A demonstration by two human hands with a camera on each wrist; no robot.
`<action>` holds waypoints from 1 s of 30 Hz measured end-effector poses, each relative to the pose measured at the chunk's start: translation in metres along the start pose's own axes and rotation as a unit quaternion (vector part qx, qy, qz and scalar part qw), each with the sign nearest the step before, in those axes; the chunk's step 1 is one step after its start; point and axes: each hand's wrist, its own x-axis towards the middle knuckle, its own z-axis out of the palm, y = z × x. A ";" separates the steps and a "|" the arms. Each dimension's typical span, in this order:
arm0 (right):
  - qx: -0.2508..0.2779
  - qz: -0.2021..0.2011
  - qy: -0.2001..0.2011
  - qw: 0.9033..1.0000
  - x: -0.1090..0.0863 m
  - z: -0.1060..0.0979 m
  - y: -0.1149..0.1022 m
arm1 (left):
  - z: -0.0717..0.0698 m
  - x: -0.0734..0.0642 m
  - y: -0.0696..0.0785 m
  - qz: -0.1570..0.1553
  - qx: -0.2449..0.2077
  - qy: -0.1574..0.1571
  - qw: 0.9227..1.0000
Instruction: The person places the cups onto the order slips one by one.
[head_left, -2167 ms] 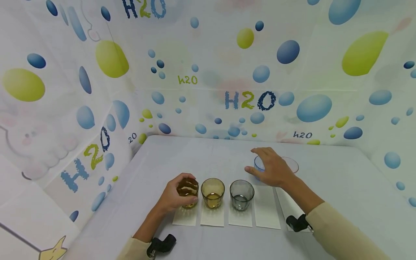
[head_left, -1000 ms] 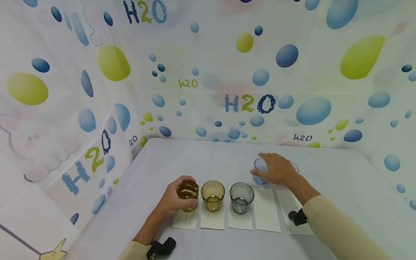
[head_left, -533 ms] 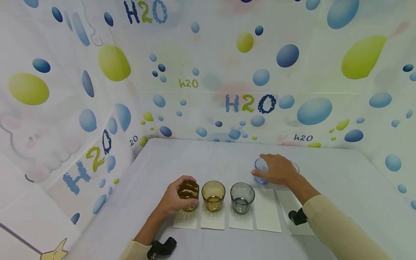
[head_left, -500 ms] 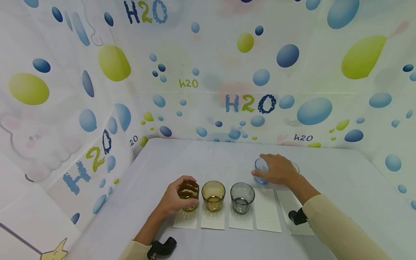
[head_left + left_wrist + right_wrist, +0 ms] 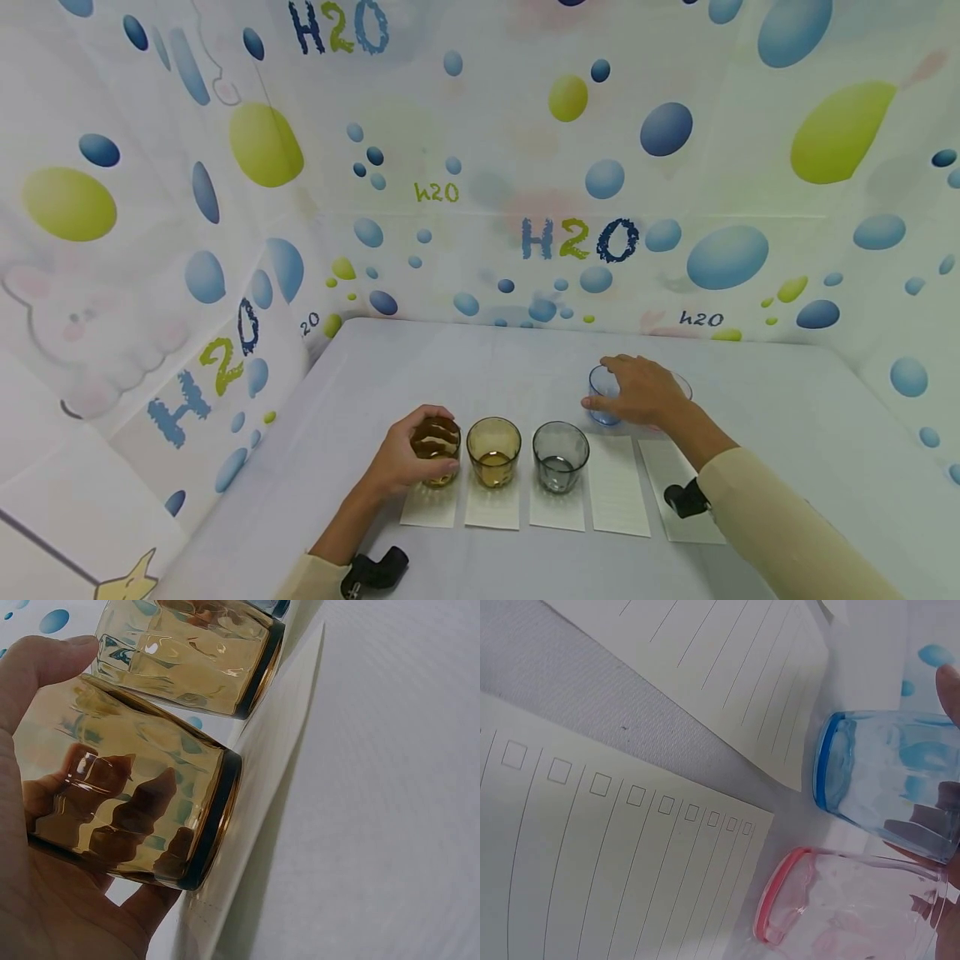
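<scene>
My left hand [image 5: 405, 450] grips a brown-amber glass tumbler [image 5: 135, 772], thumb on the near side and fingers behind it, seen through the glass. The tumbler stands upright on a paper strip at the left end of the row. At the back right, my right hand [image 5: 641, 392] holds a blue-tinted glass tumbler [image 5: 885, 772] round its upper part; fingers show through its wall in the right wrist view. Right beside it is a pink-tinted tumbler [image 5: 840, 907], mostly hidden behind that hand in the head view.
A yellow-amber tumbler [image 5: 492, 452] and a grey tumbler [image 5: 560, 457] stand on their own paper strips between the hands. Farther right lie a fourth lined strip [image 5: 618, 487] and a fifth strip [image 5: 678, 475], the latter partly under the right forearm. A printed cloth backdrop rises behind the white table.
Since the oldest frame my right hand has moved slightly right and closed in on the blue tumbler. Over the last half second both hands hold still; the left keeps its grip throughout.
</scene>
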 end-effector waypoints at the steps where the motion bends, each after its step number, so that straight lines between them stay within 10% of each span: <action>1: 0.000 -0.001 0.001 1.000 0.000 0.000 0.000 | 0.000 0.000 0.000 0.000 0.000 0.000 1.000; 30: 0.073 -0.023 0.085 0.993 -0.009 0.007 -0.001 | 0.000 -0.001 -0.001 0.002 -0.023 -0.010 1.000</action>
